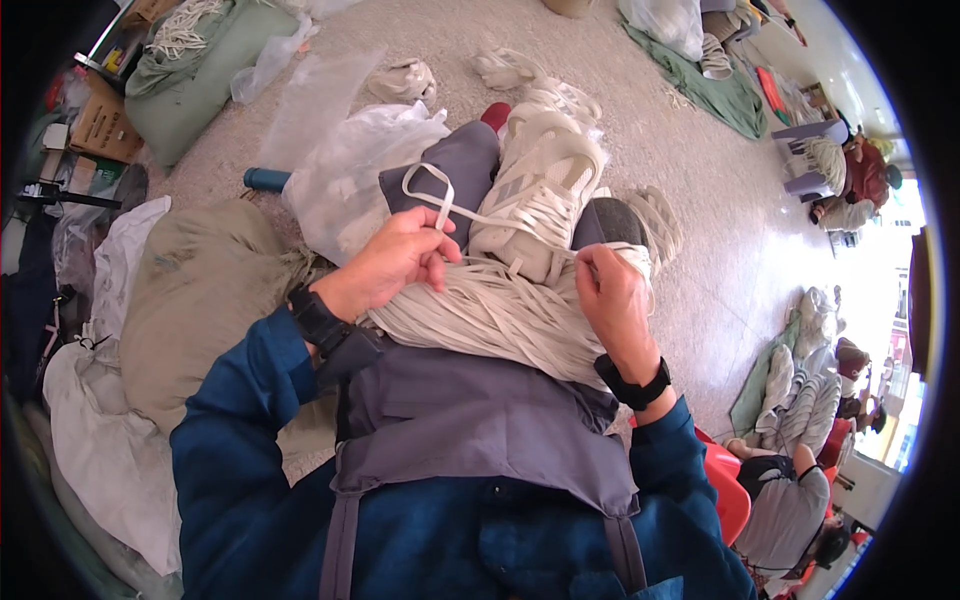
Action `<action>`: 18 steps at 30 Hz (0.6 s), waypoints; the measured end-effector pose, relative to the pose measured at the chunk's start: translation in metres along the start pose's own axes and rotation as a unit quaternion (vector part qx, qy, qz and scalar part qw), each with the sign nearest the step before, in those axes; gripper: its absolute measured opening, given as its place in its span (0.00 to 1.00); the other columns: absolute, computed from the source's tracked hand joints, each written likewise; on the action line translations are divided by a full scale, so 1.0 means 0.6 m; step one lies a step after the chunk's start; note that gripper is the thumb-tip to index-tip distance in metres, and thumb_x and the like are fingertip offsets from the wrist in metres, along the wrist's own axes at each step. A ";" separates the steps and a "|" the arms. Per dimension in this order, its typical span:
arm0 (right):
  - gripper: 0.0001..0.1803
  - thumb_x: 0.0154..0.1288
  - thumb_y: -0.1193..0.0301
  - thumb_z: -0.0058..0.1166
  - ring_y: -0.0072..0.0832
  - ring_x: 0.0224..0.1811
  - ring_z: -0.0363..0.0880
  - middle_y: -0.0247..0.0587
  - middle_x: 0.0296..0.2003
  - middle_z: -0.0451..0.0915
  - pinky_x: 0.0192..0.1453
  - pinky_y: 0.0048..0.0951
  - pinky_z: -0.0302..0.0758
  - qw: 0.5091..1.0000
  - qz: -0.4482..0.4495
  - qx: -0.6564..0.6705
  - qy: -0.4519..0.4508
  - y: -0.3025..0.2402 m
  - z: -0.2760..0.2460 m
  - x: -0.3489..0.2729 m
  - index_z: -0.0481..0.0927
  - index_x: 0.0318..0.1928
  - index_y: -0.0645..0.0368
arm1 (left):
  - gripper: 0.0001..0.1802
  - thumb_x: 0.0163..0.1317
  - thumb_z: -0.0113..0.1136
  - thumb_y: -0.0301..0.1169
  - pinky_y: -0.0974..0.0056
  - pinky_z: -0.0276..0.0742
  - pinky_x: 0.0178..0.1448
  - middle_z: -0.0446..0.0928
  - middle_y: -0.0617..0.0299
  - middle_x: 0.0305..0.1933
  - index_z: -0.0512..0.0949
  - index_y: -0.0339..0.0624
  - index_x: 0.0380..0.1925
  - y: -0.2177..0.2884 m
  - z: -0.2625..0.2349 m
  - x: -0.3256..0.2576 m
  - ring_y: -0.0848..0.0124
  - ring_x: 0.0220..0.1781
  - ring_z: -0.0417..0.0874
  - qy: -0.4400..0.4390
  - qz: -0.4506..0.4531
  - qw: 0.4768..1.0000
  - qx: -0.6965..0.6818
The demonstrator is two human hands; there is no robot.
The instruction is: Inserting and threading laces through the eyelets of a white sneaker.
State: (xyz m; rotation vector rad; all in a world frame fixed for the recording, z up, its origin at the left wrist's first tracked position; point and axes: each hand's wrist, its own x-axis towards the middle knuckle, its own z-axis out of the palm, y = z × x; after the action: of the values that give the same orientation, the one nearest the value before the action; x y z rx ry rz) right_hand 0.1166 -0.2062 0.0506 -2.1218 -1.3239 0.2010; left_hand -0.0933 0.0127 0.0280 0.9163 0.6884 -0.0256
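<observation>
A cream sneaker rests on my lap, its toe toward me and its ankle opening farther away. My left hand is left of the toe, pinching a flat off-white shoelace that loops up and runs to the sneaker's eyelets. Right of the toe, my right hand has its fingers pressed together on a lace strand beside the sneaker; the strand's end is hidden by the fingers. A thick bundle of loose off-white laces lies across the grey apron, under both hands.
Clear plastic bags lie beyond my left hand. More cream shoes sit on the floor ahead. A beige sack and a green sack stand left. People work at the right, one in a grey shirt near a red chair.
</observation>
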 end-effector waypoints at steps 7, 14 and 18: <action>0.02 0.65 0.77 0.56 0.50 0.32 0.82 0.50 0.30 0.81 0.34 0.44 0.76 1.000 0.003 0.001 -0.027 0.004 -0.003 0.009 0.77 0.36 0.61 | 0.12 0.77 0.50 0.33 0.61 0.87 0.50 0.82 0.47 0.49 0.68 0.37 0.52 0.013 0.029 0.023 0.65 0.42 0.89 0.009 0.006 1.000 0.029; 0.01 0.65 0.78 0.56 0.50 0.32 0.81 0.50 0.31 0.81 0.35 0.44 0.76 0.998 -0.041 0.002 -0.037 -0.005 0.002 0.025 0.77 0.36 0.61 | 0.12 0.74 0.56 0.33 0.69 0.83 0.43 0.84 0.55 0.46 0.74 0.36 0.49 -0.002 0.028 0.047 0.72 0.39 0.87 0.026 0.090 0.992 0.080; 0.02 0.64 0.78 0.57 0.50 0.31 0.81 0.49 0.30 0.80 0.33 0.44 0.76 0.998 -0.033 -0.012 -0.048 0.003 -0.003 0.020 0.77 0.37 0.61 | 0.09 0.71 0.62 0.31 0.72 0.78 0.38 0.84 0.63 0.42 0.81 0.35 0.44 -0.021 0.030 0.060 0.78 0.34 0.82 0.062 0.144 0.977 0.145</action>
State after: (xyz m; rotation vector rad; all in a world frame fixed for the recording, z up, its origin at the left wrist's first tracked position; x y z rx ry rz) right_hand 0.1245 -0.1970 0.0531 -2.1084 -1.4564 0.2626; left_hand -0.0591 0.0011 0.0065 1.2999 0.6722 0.1953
